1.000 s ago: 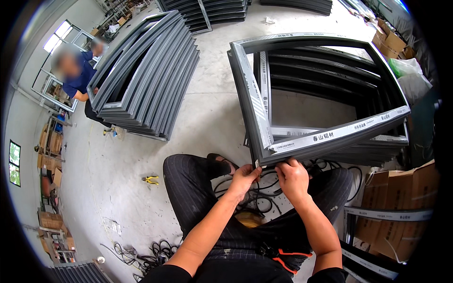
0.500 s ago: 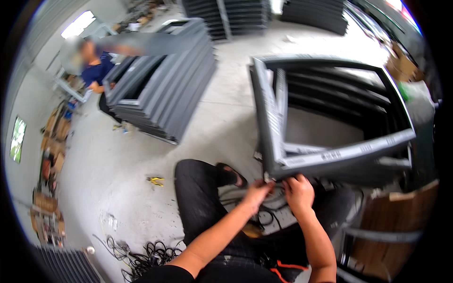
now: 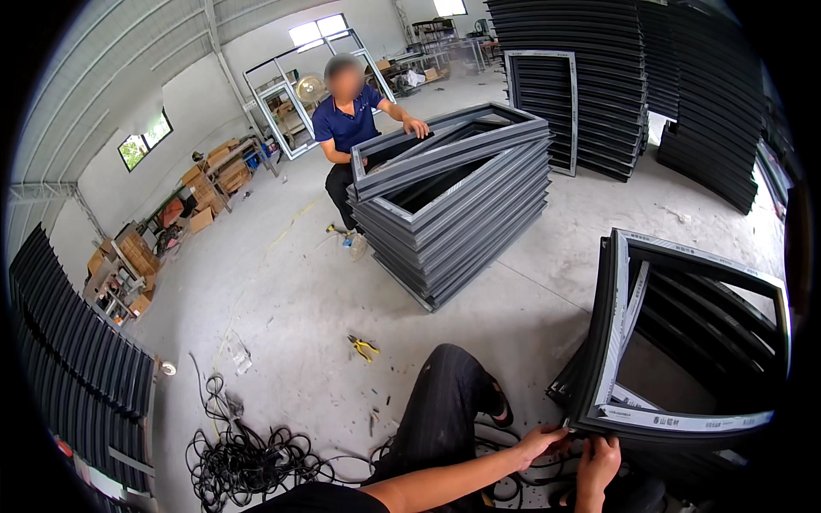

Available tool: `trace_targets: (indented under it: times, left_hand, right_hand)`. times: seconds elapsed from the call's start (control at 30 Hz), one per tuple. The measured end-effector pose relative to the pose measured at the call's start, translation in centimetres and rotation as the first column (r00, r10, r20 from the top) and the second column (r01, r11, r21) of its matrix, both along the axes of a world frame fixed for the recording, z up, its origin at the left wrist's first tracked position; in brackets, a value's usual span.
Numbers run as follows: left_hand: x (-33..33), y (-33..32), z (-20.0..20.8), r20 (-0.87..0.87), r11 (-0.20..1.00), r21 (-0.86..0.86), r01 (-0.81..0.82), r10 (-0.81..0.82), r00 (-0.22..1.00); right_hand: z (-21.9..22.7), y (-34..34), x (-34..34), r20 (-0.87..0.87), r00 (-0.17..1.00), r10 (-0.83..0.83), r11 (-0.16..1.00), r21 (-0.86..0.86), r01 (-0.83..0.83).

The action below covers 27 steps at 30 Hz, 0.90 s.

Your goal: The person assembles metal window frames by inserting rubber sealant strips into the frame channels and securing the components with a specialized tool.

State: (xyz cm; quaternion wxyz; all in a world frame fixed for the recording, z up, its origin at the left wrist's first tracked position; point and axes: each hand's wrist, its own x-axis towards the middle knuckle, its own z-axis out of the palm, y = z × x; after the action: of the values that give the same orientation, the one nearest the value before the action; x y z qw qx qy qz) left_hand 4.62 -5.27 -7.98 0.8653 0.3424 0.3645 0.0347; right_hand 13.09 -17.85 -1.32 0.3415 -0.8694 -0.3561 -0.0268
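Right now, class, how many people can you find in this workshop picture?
2. The camera wearer, seated at the bottom, with left hand and right hand on the near window frame; a co-worker in blue behind the frame stack. Others may be hidden.

Bright daylight from windows (image 3: 318, 31); soft shadows; sharp centre; fisheye bending, black vignette at rim.

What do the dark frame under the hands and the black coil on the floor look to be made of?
Frame: probably painted or coated metal profile, matte dark grey with crisp mitred corners and pale protective film. Coil: likely rubber or soft plastic strip, thin, black and loosely tangled.
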Motion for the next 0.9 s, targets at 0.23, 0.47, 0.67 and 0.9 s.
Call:
trace_targets:
  times: [0.23, 0.47, 0.67, 0.9]
  left_hand:
    - [0.4, 0.1, -2.1, 0.008, 0.995, 0.097, 0.038, -0.039, 0.999]
    - [0.4, -0.4, -1.2, 0.013, 0.994, 0.108, 0.004, -0.006, 1.000]
    - [0.4, -0.2, -1.5, -0.001, 0.994, 0.101, 0.033, -0.033, 0.999]
    - [0.6, -0.8, -4.1, 0.010, 0.995, 0.056, 0.082, -0.083, 0.997]
  right_hand:
    - [-0.3, 0.2, 0.3, 0.015, 1.000, 0.019, 0.998, 0.052, -0.020]
    - [-0.1, 0.4, 0.1, 0.033, 0.999, 0.031, 0.997, 0.063, -0.034]
    - [-0.2, 0.4, 0.1, 0.019, 1.000, 0.018, 0.998, 0.055, -0.019]
    - [-0.5, 0.4, 0.1, 0.005, 1.000, 0.011, 0.998, 0.057, -0.012]
